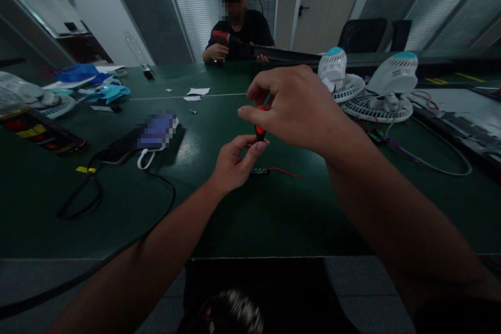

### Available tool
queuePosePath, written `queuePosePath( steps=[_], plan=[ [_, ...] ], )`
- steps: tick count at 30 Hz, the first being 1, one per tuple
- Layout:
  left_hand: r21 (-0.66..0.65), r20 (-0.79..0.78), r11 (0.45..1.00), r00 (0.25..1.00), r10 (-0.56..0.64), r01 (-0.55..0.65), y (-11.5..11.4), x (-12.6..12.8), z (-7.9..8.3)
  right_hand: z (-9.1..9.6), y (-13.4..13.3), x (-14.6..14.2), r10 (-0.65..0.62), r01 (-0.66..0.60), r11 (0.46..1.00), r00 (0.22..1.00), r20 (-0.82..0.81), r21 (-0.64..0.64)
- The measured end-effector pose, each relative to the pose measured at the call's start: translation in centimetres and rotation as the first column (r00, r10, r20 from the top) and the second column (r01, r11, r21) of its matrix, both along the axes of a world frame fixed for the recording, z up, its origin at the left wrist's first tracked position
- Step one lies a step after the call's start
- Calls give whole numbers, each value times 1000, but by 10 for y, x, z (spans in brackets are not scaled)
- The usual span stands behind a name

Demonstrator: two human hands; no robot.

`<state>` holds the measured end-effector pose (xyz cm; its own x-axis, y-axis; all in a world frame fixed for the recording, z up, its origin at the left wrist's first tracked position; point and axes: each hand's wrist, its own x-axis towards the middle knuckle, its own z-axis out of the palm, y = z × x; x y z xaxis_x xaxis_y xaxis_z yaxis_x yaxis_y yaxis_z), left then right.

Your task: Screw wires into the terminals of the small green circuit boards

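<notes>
Screwdriver (pixel 260 129) stands upright over circuit board (pixel 258 171); left hand (pixel 236 160) pinches its lower handle, right hand (pixel 295 103) curls its grip around the top. Keep shaft square.

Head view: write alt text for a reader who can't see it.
A red-and-black screwdriver stands upright over a small circuit board with a red wire on a green table, the left hand low on its handle, the right hand at the top. Two white fans lie to the right; across the table, a person holds a red drill.
</notes>
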<state>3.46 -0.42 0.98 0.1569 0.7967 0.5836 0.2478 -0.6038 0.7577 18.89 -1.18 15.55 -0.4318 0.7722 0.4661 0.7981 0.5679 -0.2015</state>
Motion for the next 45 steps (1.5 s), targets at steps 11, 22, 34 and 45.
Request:
queuePosePath(
  steps=[11, 22, 34, 45],
  plan=[
    [-22, 11, 1000, 1000, 16, -16, 0, 1, 1, 0, 1, 0, -85, 85, 996, 996, 6, 3],
    [-42, 10, 997, 998, 58, -57, -1, 2, 2, 2, 3, 2, -69, 69, 998, 997, 18, -6],
    [-29, 31, 999, 999, 43, -42, 0, 2, 2, 2, 2, 2, -18, 17, 999, 1000, -13, -37],
    [-6, 27, 1000, 1000, 6, -6, 1, 1, -2, 2, 3, 3, 26, -26, 999, 1000, 10, -32]
  ],
)
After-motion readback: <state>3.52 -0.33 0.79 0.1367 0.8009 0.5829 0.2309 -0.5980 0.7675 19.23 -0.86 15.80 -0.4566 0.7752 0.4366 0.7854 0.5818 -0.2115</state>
